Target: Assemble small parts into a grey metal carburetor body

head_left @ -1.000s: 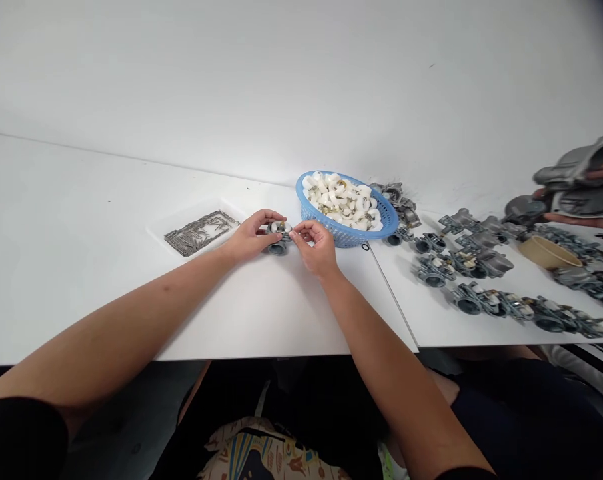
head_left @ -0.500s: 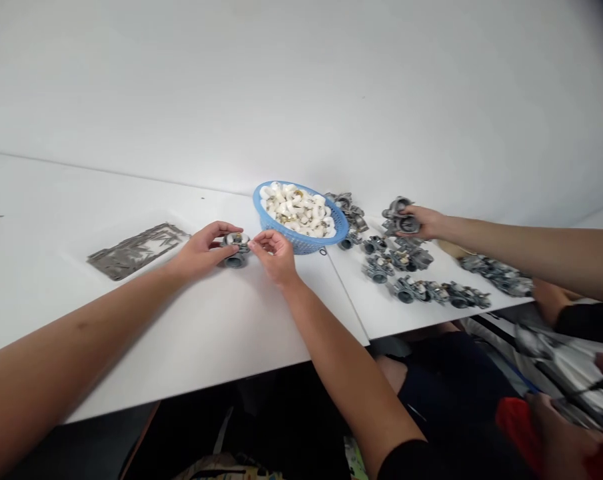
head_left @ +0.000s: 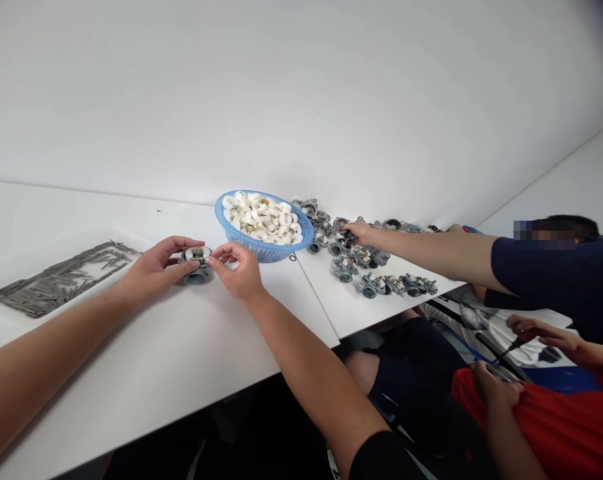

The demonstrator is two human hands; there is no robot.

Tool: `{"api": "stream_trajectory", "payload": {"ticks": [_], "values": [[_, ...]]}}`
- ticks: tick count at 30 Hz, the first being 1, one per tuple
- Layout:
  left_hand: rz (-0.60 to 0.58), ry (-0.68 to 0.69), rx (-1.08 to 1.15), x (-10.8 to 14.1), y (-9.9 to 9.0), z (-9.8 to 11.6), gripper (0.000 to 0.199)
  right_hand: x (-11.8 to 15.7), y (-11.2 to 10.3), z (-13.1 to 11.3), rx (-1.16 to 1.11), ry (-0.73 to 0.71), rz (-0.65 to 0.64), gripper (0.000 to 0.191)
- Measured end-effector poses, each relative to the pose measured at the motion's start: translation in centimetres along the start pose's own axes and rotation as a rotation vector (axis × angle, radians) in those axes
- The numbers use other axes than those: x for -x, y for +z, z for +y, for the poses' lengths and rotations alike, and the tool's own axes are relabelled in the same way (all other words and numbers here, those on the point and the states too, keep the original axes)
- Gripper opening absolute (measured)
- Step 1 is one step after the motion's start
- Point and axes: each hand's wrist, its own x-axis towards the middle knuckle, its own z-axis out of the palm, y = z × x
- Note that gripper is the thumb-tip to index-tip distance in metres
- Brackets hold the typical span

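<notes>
ridged grey metal carburetor [head_left: 196, 265]

Grey metal part [head_left: 196, 264] between the fingers; just beyond the fingers, a blue basket [head_left: 281, 252] of white pieces [head_left: 261, 218].

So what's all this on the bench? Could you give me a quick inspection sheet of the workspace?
Surface: white table, a seam to a second white table.
Job's things: grey metal part resting on the table, held between left hand and right hand.
Clutter: blue basket of white pieces; pile of metal pins; row of grey metal parts.
Grippers: both hands pinch the part.
Cables: nothing seen.
Surroundings: white wall; a co-worker's hand among the parts; another person's hands lower right.
</notes>
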Motion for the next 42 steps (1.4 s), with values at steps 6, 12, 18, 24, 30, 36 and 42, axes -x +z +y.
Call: {"api": "stream_trajectory", "payload": {"ticks": [6,12,18,24,30,36,42], "values": [[0.006,0.011,0.001,0.1,-0.1,0.1,0.054,-0.1,0.2,0.1,0.044,-0.122,0.036,0.014],[0.013,0.043,0.039,0.1,0.2,0.6,0.051,-0.2,0.3,0.3,0.05,-0.153,0.051,0.011],[0.01,0.041,0.035,0.3,0.1,0.6,0.049,-0.2,0.0,0.1,0.076,-0.168,0.054,0.011],[-0.005,0.067,0.052,0.1,0.0,0.3,0.044,-0.5,-0.8,0.0,0.036,-0.14,-0.079,0.018],[-0.032,0.064,0.079,0.2,0.0,0.5,0.043,-0.7,-1.2,0.4,0.036,-0.113,-0.116,0.019],[-0.037,0.063,0.094,0.1,0.0,0.3,0.042,-0.8,-1.0,0.7,-0.01,-0.06,-0.1,0.023],[-0.051,0.067,0.095,0.1,-0.1,0.2,0.043,-0.7,-0.8,0.5,-0.018,-0.041,-0.102,0.023]]}}
